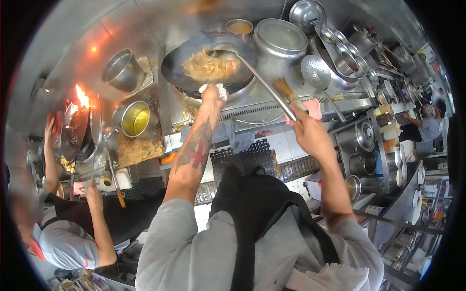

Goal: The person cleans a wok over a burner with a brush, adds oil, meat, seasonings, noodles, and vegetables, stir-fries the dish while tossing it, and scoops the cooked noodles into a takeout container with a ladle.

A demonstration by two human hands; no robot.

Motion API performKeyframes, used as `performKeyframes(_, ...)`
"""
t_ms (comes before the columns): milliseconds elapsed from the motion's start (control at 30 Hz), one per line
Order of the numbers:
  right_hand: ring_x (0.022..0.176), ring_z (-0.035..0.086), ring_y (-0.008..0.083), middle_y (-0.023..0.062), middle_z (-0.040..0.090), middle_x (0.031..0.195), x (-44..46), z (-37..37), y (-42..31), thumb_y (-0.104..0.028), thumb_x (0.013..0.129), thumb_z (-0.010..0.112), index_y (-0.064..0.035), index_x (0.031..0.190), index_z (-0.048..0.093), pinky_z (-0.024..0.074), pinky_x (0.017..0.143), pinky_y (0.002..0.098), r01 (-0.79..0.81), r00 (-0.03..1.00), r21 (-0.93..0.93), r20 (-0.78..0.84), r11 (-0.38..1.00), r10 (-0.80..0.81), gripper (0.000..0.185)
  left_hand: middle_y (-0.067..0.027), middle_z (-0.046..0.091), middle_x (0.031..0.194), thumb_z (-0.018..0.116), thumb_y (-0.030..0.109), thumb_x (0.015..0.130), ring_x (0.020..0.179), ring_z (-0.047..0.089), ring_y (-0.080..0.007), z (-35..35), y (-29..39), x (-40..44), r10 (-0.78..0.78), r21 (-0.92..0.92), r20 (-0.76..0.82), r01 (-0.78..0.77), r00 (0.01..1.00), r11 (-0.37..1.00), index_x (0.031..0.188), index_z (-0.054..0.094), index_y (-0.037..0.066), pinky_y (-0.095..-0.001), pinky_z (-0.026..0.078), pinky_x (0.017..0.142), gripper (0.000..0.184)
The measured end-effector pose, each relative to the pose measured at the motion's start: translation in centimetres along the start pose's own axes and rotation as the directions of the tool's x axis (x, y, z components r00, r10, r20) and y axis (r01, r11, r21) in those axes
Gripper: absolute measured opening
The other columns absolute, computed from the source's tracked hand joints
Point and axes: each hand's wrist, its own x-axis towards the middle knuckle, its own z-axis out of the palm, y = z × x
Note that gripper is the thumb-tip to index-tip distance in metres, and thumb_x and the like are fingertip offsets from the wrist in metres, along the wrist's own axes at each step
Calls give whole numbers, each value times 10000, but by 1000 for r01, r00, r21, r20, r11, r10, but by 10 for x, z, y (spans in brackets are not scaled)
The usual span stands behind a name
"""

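A dark wok (pixel 174 65) sits at the upper middle, with pale sliced food (pixel 206 67) in it. My left hand (pixel 212 93) is closed around a white cloth (pixel 222 91) at the wok's near edge; the part gripped beneath the cloth is hidden. Farther right, my right hand (pixel 307 130) grips the handle of a long metal ladle (pixel 264 82). The ladle's bowl rests in the wok among the food. A bamboo brush (pixel 286 92) and a pink cloth (pixel 314 108) lie just beyond my right hand.
To the left, a co-worker (pixel 68 237) holds a flaming wok (pixel 75 131). Pots (pixel 138 119) stand between us. Behind lie a lidded pot (pixel 281 36) and a small pot (pixel 239 28). A perforated skimmer (pixel 316 72) and stacked bowls are at right. Another person (pixel 429 127) stands far right.
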Motion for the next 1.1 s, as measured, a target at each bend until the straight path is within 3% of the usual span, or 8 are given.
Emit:
performKeyframes(200,946,623,475,313,639,947,-10,138,46,-241,962,534,-126,1428,435,488,835,503,-207,975,405,9,891,222,490,-64,577,759,496,218,971,550,540,-219,-14,-7,36,-86,-123,-3,85,996,989,972,542,98,-358,453,439,128)
performKeyframes(300,764,632,463,262,637,747,-8,143,62,-224,948,570,-135,1432,437,498,727,469,-184,982,265,10,947,189,509,-60,552,723,406,267,1005,560,544,-215,-14,4,11,-150,38,-2,150,989,988,964,525,79,-336,478,462,227)
performKeyframes(400,707,638,450,271,656,834,7,85,77,-200,931,536,-114,1450,408,498,680,528,-21,998,23,66,1000,20,542,-71,550,737,412,218,989,611,562,-222,-7,12,17,-285,105,-70,291,956,951,968,513,72,-377,485,493,178)
performKeyframes(633,860,654,383,197,678,912,38,-125,-22,-144,885,548,-165,1364,532,519,755,476,231,922,-395,381,889,-71,481,-60,554,678,393,201,988,512,546,-173,-4,37,-108,-284,59,178,278,942,959,939,525,39,-304,486,435,214)
performKeyframes(800,837,664,377,208,681,905,98,-38,-33,-88,847,504,-108,1392,491,526,716,487,295,890,-415,447,861,-90,546,-83,586,731,448,234,998,593,595,-227,15,11,-81,-11,-35,65,13,998,999,956,525,74,-324,536,521,182)
performKeyframes(867,823,668,381,222,680,901,108,13,-31,-77,855,482,-78,1400,475,528,712,492,316,889,-402,441,859,-121,545,-107,620,786,446,253,1004,620,602,-245,-46,-50,6,-86,-17,192,91,978,996,1024,524,50,-356,541,529,219)
performKeyframes(933,777,673,384,233,675,873,104,46,-29,-58,870,448,-15,1410,437,534,707,502,158,980,-340,168,927,-106,542,-113,631,796,443,246,1000,606,600,-245,-72,-81,-12,-51,93,140,38,989,995,1049,533,51,-368,538,526,219)
performKeyframes(1100,747,672,373,236,662,844,76,-20,-35,-43,856,475,-30,1416,432,539,691,501,211,972,-426,190,880,-141,561,-123,643,803,413,218,988,581,589,-223,-75,-80,-25,28,90,93,-36,995,995,1042,519,86,-355,523,490,178)
